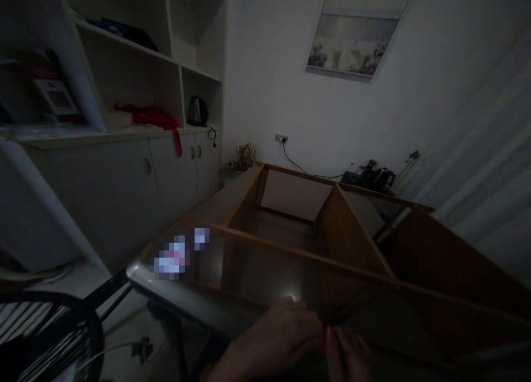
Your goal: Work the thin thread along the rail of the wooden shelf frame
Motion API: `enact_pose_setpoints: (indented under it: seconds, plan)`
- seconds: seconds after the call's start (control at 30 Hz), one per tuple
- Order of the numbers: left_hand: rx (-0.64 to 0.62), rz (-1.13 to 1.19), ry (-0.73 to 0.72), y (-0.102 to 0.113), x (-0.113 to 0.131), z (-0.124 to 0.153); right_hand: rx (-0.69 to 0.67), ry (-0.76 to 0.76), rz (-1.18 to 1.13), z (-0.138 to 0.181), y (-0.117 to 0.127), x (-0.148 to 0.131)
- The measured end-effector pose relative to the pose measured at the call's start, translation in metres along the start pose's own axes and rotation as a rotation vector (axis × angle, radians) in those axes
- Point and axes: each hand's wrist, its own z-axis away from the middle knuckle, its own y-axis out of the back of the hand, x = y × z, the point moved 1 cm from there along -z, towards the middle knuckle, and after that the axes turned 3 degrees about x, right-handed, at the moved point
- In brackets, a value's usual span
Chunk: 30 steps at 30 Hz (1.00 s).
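At the left, a black, round-rimmed grille of thin bars (96, 332) was seen beside the near-left corner of the dark counter with a rounded, shiny edging (166, 288). Rightward from that corner, a large brown wooden frame divided into open compartments (290, 250) was carried on the counter, its near side set just in from the near edge. Before that side, the left hand (286, 326) was held with its back uppermost and its fingers curled inward. Right next to it, the right hand (350, 351) was held with the thumb raised, and the fingertips of both were gathered close together. Whether anything was pinched between them, or the frame touched, could not be told in the dim light.

For such close fingertip work, a steadying role was judged best given to the left hand, with small movements left to the right. The wrists were best kept low by the near edge, and any hard pull was best avoided, lest the frame be dragged over it. More light would have been welcomed.
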Motion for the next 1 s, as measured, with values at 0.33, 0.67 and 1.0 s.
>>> enact_pose_setpoints:
  seconds: [0.33, 0.67, 1.0]
  plan:
    - [0.089, 0.009, -0.119, -0.025, -0.003, -0.022, 0.009, -0.126, -0.09, -0.018, 0.022, -0.014]
    - [0.093, 0.022, -0.245, -0.01, 0.011, -0.039, 0.247, -0.12, 0.026, -0.042, 0.032, -0.023]
    - [0.166, 0.118, -0.007, -0.006, -0.021, -0.066, 0.362, -0.245, 0.155, -0.056, 0.065, 0.003]
